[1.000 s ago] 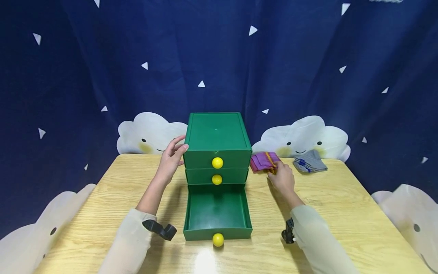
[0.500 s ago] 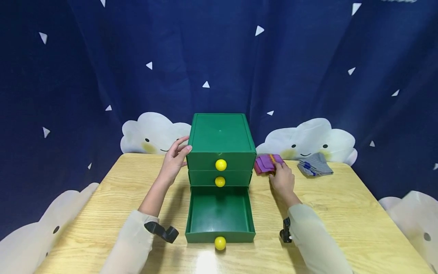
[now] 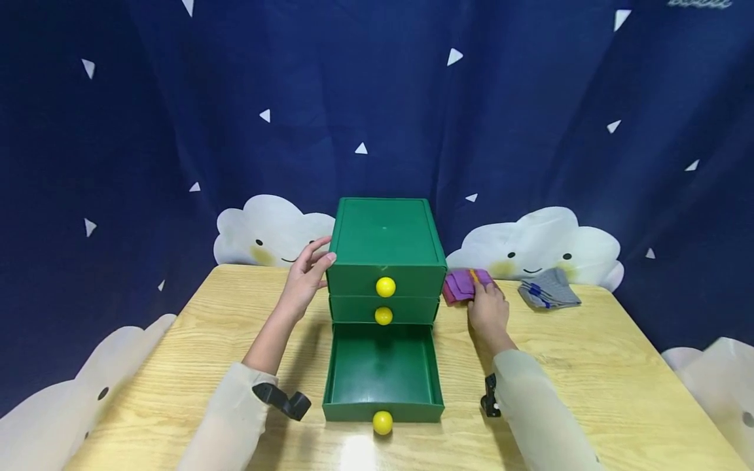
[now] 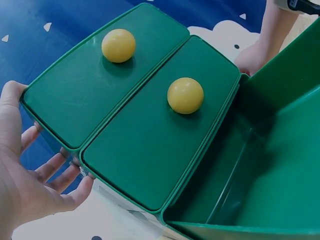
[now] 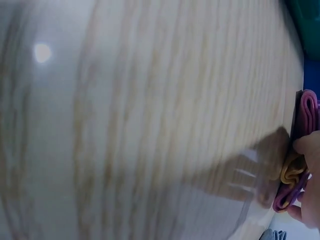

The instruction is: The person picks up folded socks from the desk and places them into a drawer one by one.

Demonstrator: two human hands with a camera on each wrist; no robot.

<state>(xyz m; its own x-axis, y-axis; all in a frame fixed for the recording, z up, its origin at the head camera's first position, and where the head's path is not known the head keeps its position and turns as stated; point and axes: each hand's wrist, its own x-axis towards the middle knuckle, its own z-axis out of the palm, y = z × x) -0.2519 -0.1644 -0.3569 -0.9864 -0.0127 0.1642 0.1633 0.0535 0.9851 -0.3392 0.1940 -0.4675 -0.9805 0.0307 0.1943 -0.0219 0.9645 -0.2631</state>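
Note:
A green drawer unit (image 3: 385,232) with yellow ball knobs stands mid-table, its bottom drawer (image 3: 383,412) pulled out and bare inside. My left hand (image 3: 303,281) rests against its left side, thumb at the upper front corner; in the left wrist view the fingers (image 4: 52,167) are spread along that side. To the right of the unit lies a folded purple cloth (image 3: 461,284) with an orange band. My right hand (image 3: 490,311) pinches its right end; the right wrist view shows the thumb against the folded layers (image 5: 295,172). Most of the right fingers are hidden in the head view.
A folded grey cloth (image 3: 549,289) with blue stripes lies right of the right hand. The wooden table (image 3: 565,373) ends at a dark blue curtain (image 3: 306,118) with clouds and triangles. Both upper drawers (image 3: 353,281) are closed.
The whole head view has shifted slightly, so everything appears further right and lower. The right hand has settled closer onto the purple cloth's end; the left hand stays at the unit's side.

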